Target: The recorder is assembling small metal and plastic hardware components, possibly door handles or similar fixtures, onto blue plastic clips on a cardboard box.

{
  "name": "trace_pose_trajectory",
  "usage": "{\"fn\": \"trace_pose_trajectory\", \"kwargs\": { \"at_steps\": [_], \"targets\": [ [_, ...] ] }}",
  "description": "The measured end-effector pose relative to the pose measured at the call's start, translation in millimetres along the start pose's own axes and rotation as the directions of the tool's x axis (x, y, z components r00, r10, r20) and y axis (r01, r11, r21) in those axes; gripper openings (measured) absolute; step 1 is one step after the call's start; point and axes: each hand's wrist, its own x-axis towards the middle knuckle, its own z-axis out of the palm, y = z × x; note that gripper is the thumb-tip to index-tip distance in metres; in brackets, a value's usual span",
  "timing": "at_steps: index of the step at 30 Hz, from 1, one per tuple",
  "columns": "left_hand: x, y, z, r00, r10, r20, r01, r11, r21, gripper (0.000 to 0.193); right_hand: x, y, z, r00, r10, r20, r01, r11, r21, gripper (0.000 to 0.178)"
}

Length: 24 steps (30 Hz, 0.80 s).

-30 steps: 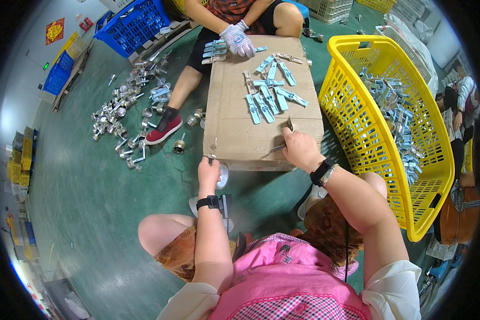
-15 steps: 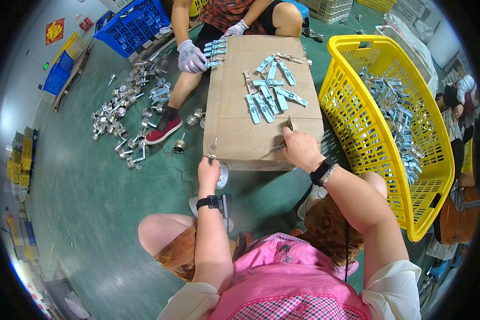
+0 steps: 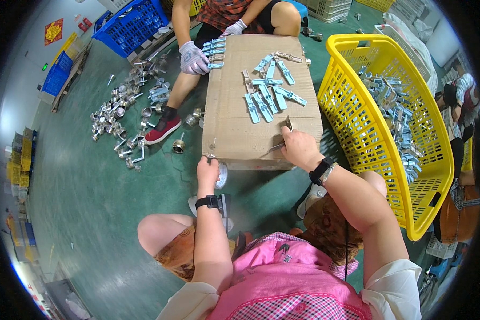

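Observation:
My right hand [image 3: 301,148] is closed around a thin metal piece [image 3: 288,124] above the near right part of the cardboard box [image 3: 261,138]. Part of that piece juts out above the fingers, and a thin end shows at the left. At the box's near left corner, my left hand [image 3: 208,172] is closed; what its fingers hold is hidden. Several light-blue clip-like parts [image 3: 265,106] lie loosely on the cardboard beyond my right hand. Others form a row [image 3: 214,50] along the far left edge, beside a co-worker's gloved hand [image 3: 193,58].
To the right stands a yellow basket [image 3: 357,122] holding many blue and metal parts. Metal cup-shaped pieces with stems [image 3: 120,109] are scattered on the green floor at left. A co-worker sits across the box. A blue crate [image 3: 130,29] stands at the far left.
The co-worker's gloved hand at the left edge has shifted slightly, its fingers easing back from the row of blue parts. Both my hands hold nearly the same places.

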Motion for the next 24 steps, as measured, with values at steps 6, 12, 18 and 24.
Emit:
{"fn": "trace_pose_trajectory", "kwargs": {
  "at_steps": [6, 12, 18, 24],
  "targets": [
    [5.2, -5.5, -1.1, 1.0, 0.007, -0.001, -0.007, 1.0, 0.018, 0.019, -0.2, -1.3, -2.4, 1.0, 0.002, 0.008, -0.002, 1.0, 0.005, 0.019],
    [3.5, -4.9, -2.2, 1.0, 0.009, 0.008, -0.009, 1.0, 0.003, 0.021, 0.2, -3.1, -4.9, 1.0, 0.004, 0.017, -0.004, 1.0, 0.002, 0.02],
    [-0.4, -3.0, -5.8, 1.0, 0.01, 0.003, -0.01, 1.0, 0.01, 0.022, -1.5, -5.3, -3.5, 1.0, -0.006, 0.013, 0.006, 1.0, 0.004, 0.021],
    [33.2, -40.9, -6.7, 0.981, 0.188, -0.058, -0.163, 0.941, 0.296, 0.024, -9.3, -14.8, -29.5, 0.994, 0.022, 0.109, -0.03, 0.997, 0.073, 0.025]
  ]
}}
